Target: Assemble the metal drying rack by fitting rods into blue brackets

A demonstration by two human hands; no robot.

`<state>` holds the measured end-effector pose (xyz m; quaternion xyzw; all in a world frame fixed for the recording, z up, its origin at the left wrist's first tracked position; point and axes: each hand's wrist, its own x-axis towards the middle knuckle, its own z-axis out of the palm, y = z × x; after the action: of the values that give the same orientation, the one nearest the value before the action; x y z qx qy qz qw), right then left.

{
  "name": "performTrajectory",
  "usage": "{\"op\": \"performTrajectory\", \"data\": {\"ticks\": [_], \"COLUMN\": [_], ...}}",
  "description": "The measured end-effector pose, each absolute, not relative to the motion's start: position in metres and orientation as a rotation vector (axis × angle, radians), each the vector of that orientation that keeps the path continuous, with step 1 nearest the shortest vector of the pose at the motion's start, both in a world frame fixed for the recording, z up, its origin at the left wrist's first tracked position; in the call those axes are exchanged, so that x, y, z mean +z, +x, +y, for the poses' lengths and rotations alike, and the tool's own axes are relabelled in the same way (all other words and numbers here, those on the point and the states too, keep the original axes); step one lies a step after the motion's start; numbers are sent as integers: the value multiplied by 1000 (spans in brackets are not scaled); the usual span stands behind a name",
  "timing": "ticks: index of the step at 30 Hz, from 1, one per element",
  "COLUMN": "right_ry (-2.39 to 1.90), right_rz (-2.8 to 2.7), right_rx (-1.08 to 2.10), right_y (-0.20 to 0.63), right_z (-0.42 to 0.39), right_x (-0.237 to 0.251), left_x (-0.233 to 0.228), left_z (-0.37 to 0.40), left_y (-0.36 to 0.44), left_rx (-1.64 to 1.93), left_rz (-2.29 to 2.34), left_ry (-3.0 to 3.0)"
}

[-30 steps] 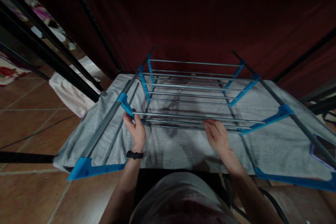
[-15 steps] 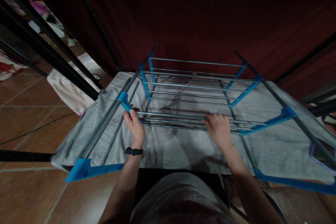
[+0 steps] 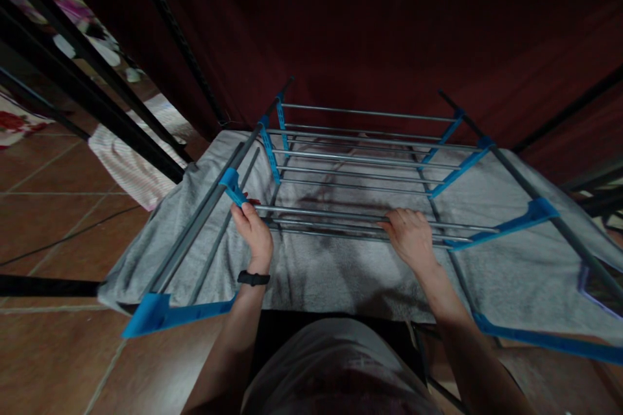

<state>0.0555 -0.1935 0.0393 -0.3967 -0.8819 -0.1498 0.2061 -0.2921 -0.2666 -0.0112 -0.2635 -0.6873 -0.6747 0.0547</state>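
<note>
Head view: nearest is the person's pale shirt (image 3: 341,363), with a bare forearm reaching forward on each side of it and a black wristband (image 3: 254,278) on the left wrist. Beyond, both hands are closed on a drying rack (image 3: 341,157) of metal rods and blue plastic parts, which stands on a grey cloth (image 3: 331,272). The left hand (image 3: 253,233) pinches the end of a blue bracket (image 3: 232,185), thumb on the near side, fingers partly hidden behind. The right hand (image 3: 409,233) curls over the front rod (image 3: 331,213), well apart from the left and right of the rod's middle. Farther off, more rods span the rack's back section. To the left, a striped cloth (image 3: 131,162) hangs over a tiled floor (image 3: 58,227), near black posts (image 3: 48,55). Behind everything is a dark red curtain (image 3: 365,32).
</note>
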Motion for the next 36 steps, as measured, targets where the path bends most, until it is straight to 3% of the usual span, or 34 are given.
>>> {"op": "performTrajectory", "data": {"ticks": [36], "right_ry": [-1119], "right_rz": [-2449], "right_rx": [-335], "right_y": [24], "right_z": [-201], "right_x": [42], "left_x": [-13], "left_z": [-269], "left_y": [-297], "left_rx": [-2014], "left_rz": [-2092], "left_ry": [-916]}}
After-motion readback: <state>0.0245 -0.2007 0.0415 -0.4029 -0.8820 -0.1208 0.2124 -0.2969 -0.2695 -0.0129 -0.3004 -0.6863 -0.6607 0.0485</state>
